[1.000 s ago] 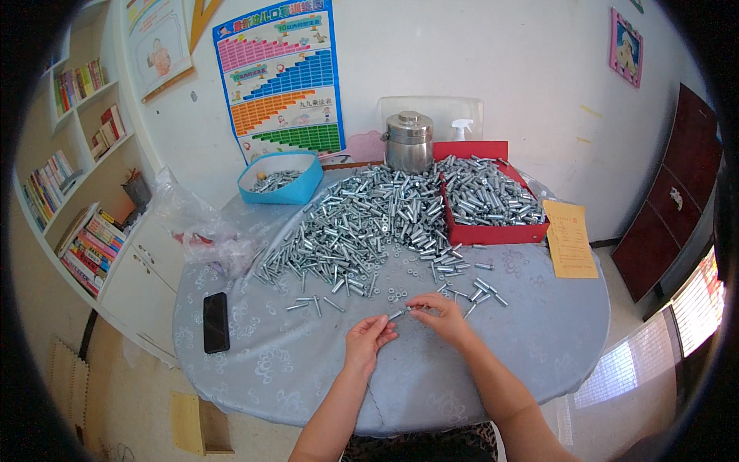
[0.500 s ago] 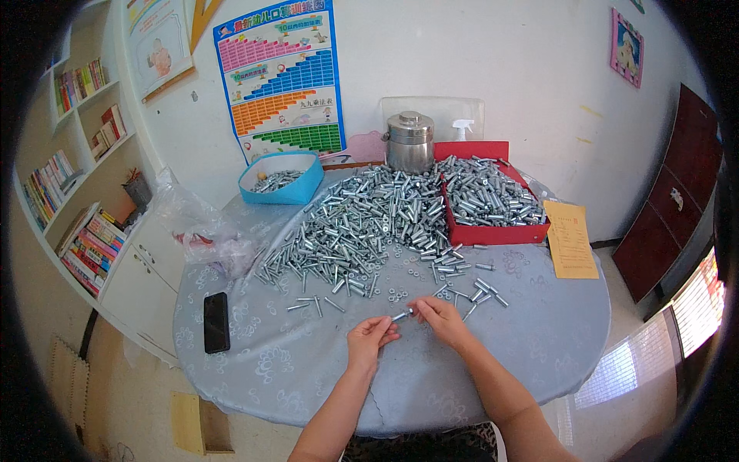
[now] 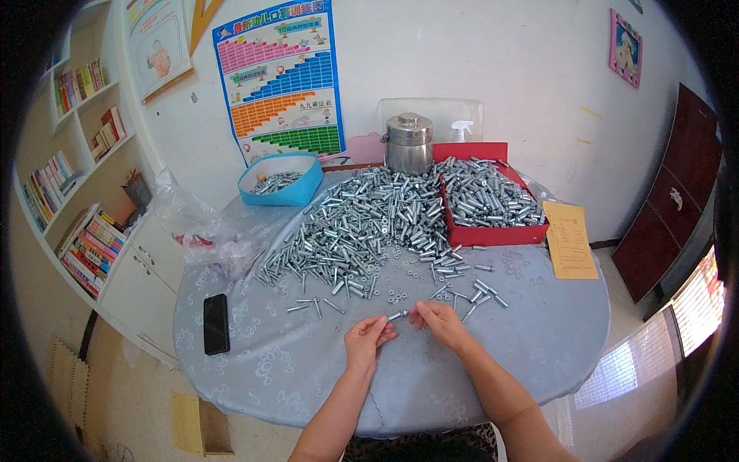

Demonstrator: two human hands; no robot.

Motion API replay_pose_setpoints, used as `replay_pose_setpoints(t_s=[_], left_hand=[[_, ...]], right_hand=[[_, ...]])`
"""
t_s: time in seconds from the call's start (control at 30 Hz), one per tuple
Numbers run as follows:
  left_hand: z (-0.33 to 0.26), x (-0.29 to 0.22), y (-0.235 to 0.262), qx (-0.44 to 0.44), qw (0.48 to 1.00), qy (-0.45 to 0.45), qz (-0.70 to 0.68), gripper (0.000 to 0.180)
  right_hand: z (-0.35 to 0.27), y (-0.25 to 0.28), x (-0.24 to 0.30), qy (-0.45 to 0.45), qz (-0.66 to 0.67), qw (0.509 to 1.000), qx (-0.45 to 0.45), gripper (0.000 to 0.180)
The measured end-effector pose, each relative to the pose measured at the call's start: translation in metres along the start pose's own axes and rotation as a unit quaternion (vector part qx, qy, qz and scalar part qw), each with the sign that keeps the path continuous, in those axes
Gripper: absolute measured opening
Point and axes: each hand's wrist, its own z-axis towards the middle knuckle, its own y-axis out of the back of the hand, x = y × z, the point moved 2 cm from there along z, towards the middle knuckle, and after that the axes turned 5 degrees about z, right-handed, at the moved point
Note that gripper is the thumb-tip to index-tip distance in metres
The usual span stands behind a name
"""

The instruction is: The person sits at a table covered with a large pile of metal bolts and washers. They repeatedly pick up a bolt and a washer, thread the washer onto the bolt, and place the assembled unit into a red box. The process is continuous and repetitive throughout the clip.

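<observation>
My left hand [image 3: 366, 340] and my right hand [image 3: 439, 321] meet over the near middle of a round table covered with a grey patterned cloth [image 3: 523, 354]. Between their fingertips they hold one small silver bolt [image 3: 397, 315], lying roughly level. Just beyond my hands lie a few loose bolts and nuts [image 3: 462, 289]. Further back spreads a large heap of silver bolts [image 3: 362, 223]. A red tray [image 3: 493, 233] full of bolts stands at the back right, and a blue box [image 3: 286, 192] with some bolts at the back left.
A black phone [image 3: 215, 323] lies at the table's left edge. A crumpled clear plastic bag [image 3: 196, 227] sits at the left, a steel pot [image 3: 408, 144] at the back, a yellow paper [image 3: 570, 239] at the right. Bookshelves [image 3: 77, 200] stand to the left, a dark cabinet [image 3: 677, 192] to the right.
Both hands stay close together over the same spot; the fingers shift slightly around the small bolt held between them.
</observation>
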Motion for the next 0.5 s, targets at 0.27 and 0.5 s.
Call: replay_pose_setpoints(t_s=[0.27,0.5], left_hand=[[-0.003,-0.003,-0.005,0.005,1.0,-0.009,0.022,0.014],[-0.006,-0.005,-0.009,0.058,0.996,-0.028,0.057,0.018]], right_hand=[[0.002,0.005,-0.005,-0.017,0.031,0.999,0.012,0.033],[-0.002,-0.006,0.011,-0.059,0.094,0.993,0.037,0.022]])
